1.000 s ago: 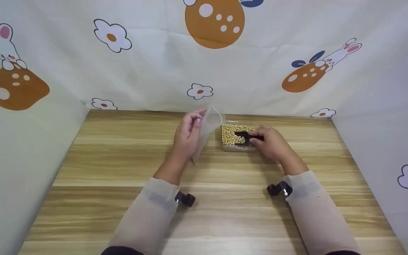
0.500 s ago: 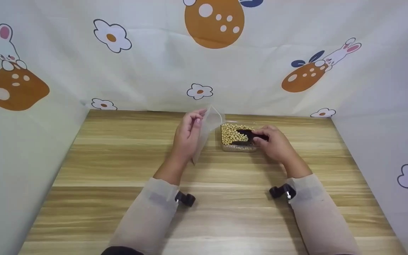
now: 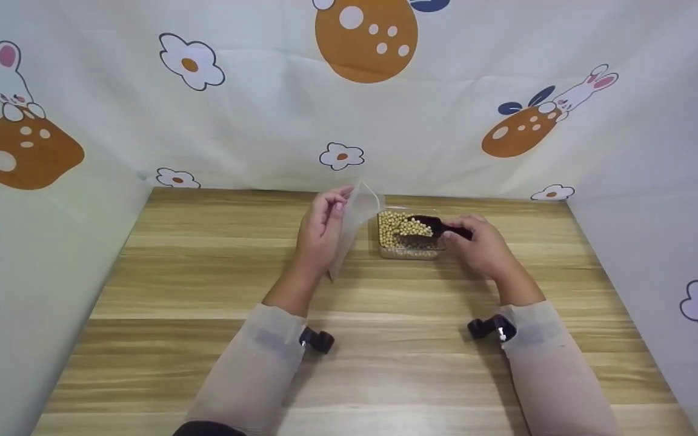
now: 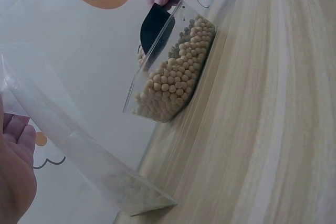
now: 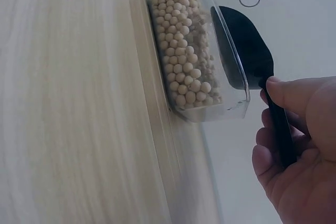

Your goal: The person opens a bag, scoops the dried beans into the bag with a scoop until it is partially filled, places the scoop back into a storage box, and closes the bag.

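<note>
My left hand (image 3: 320,233) holds a translucent plastic bag (image 3: 358,209) upright, its mouth spread at the top. Some pale beans show through the bag's bottom (image 4: 131,187) in the left wrist view. Right of the bag stands a clear rectangular container (image 3: 409,255) of soybeans (image 3: 388,225). Above it, my right hand (image 3: 476,245) grips a black scoop (image 3: 437,225) by its handle, thumb on top. A heap of soybeans lies in the scoop's bowl. In the right wrist view the scoop's bowl (image 5: 245,45) shows at the container's rim.
The wood-grain table (image 3: 203,266) stretches in front of and around the container. A patterned cloth (image 3: 264,121) hangs close behind the table's back edge and along both sides. Black wrist cameras (image 3: 319,340) are strapped on both sleeves.
The scoop has risen out of the soybeans with a heap in it, as my right hand moved slightly right. My left hand and the bag have stayed in place.
</note>
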`<state>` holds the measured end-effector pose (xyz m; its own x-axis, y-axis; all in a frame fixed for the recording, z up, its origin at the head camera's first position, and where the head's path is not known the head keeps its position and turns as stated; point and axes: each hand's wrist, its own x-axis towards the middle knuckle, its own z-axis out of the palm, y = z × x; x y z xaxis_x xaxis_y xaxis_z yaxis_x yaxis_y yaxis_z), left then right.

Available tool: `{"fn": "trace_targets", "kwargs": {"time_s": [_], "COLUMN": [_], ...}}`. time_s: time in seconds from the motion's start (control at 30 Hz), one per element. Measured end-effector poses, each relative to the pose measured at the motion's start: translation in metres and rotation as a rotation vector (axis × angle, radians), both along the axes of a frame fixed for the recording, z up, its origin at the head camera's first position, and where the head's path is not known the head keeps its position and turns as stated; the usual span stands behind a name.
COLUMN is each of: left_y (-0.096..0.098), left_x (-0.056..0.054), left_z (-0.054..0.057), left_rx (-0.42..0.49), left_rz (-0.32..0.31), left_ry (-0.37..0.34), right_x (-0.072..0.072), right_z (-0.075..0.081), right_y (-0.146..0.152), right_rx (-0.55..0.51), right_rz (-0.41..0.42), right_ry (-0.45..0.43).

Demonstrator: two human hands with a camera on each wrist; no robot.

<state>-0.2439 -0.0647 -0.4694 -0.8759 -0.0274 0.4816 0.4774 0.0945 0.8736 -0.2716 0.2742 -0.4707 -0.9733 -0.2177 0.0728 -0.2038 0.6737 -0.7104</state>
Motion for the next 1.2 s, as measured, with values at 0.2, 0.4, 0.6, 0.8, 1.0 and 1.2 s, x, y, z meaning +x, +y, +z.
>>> {"fn": "trace_targets", "kwargs": {"time_s": [0.2,0.4,0.6,0.8,1.0,1.2], "left_y": [0.001,0.001,0.001,0.000,0.000,0.001], "left_x": [-0.001,-0.001,-0.001,-0.001,-0.001,-0.001], "left_z": [-0.001,-0.001,-0.001,-0.001,-0.001,-0.001], "left_rx": [0.011,0.005,0.012,0.006,0.007,0.039], "left_rz": [0.001,0.004,0.001,0.000,-0.001,-0.006], "left_ry": [0.018,0.013,0.007,-0.004,-0.008,0.037], "right_x": [0.001,0.003,0.004,0.007,0.007,0.007], "right_z": [0.002,0.008,0.019,0.033,0.051,0.068], "right_y": [0.003,0.004,0.001,-0.005,-0.012,-0.023], "right_rx": [-0.032,-0.088,-0.186,-0.208,-0.236,-0.288], "right_rz": [-0.023,-0.051,-0.049,-0.051,-0.019,0.037], "right_ry": [-0.026,-0.054,-0.032,-0.016,0.021,0.061]}}
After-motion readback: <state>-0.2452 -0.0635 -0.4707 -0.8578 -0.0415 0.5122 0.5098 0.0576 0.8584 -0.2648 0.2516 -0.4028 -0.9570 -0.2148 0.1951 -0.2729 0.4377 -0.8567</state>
